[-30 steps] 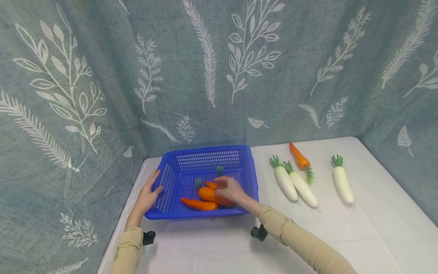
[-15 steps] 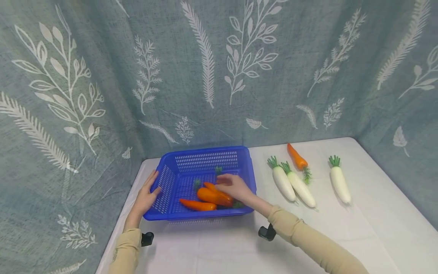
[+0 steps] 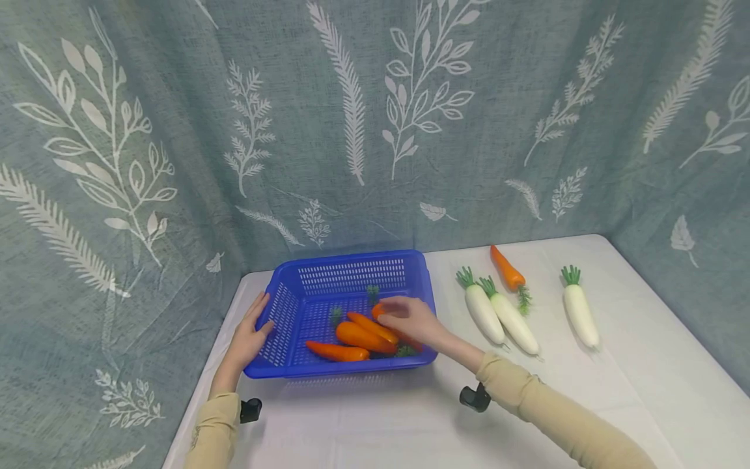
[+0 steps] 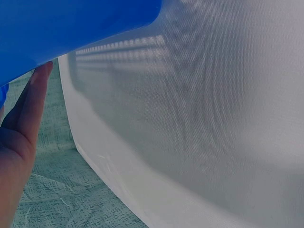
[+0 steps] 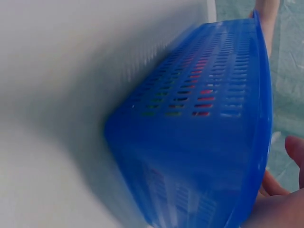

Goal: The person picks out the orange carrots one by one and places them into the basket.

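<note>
Several orange carrots [image 3: 336,352] with green tufts lie in a blue plastic basket [image 3: 351,264] with perforated walls. My left hand [image 3: 249,339] rests against the basket's left rim, its fingers straight in the left wrist view. My right hand [image 3: 413,320] reaches over the basket's right part. Its fingertips are just over an orange carrot [image 3: 377,312], which the hand partly hides. In the right wrist view, fingers [image 5: 295,148] show above the rim [image 5: 267,118], apart from each other. That wall conceals the lower fingers, so contact with the carrot is unclear.
To the right on the white-covered table [image 3: 644,339] lie two white radishes [image 3: 484,314] side by side. One more carrot [image 3: 508,268] lies behind them. A separate radish [image 3: 581,316] is farther right. A patterned green-grey curtain [image 3: 328,130] closes off the back and sides.
My right hand has drawn to the right across the carrots, uncovering more of them. The left hand stays at the basket's rim. The whole head view has shifted slightly.
</note>
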Motion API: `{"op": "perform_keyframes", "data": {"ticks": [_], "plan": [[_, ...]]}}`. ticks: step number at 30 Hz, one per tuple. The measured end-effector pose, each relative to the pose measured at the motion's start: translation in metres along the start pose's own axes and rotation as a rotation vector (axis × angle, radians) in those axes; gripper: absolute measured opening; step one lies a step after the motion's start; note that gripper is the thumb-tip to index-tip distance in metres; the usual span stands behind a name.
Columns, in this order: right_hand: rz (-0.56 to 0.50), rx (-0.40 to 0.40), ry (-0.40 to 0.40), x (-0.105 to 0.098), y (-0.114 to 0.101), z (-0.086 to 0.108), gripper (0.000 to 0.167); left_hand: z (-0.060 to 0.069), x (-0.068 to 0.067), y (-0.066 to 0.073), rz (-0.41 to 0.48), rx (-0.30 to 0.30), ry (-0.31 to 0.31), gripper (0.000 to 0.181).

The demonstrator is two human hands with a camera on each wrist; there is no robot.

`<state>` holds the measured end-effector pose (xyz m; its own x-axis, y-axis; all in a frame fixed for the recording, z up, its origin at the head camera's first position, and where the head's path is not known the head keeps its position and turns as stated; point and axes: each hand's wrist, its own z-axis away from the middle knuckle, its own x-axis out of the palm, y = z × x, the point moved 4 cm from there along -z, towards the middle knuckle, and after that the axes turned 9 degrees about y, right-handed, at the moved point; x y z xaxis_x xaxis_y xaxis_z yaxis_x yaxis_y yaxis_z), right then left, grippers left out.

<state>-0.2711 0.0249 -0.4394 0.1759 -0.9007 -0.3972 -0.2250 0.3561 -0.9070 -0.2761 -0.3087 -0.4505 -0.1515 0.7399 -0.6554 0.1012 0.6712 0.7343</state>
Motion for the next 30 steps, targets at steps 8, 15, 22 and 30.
{"op": "perform_keyframes", "data": {"ticks": [8, 15, 22, 30], "plan": [[-0.035, -0.075, -0.008, -0.018, 0.003, 0.005, 0.045, 0.0, 0.002, -0.005, -0.002, 0.007, 0.005, 0.058], [-0.015, -0.07, 0.048, -0.035, 0.013, 0.006, 0.043, 0.001, 0.003, -0.006, -0.006, 0.019, 0.017, 0.058], [-0.017, -0.05, 0.074, -0.053, 0.02, 0.01, 0.045, 0.001, 0.003, -0.005, -0.001, 0.017, 0.01, 0.058], [0.002, -0.014, 0.159, -0.078, 0.031, 0.015, 0.049, 0.0, 0.003, -0.006, -0.003, 0.01, 0.009, 0.058]]}}
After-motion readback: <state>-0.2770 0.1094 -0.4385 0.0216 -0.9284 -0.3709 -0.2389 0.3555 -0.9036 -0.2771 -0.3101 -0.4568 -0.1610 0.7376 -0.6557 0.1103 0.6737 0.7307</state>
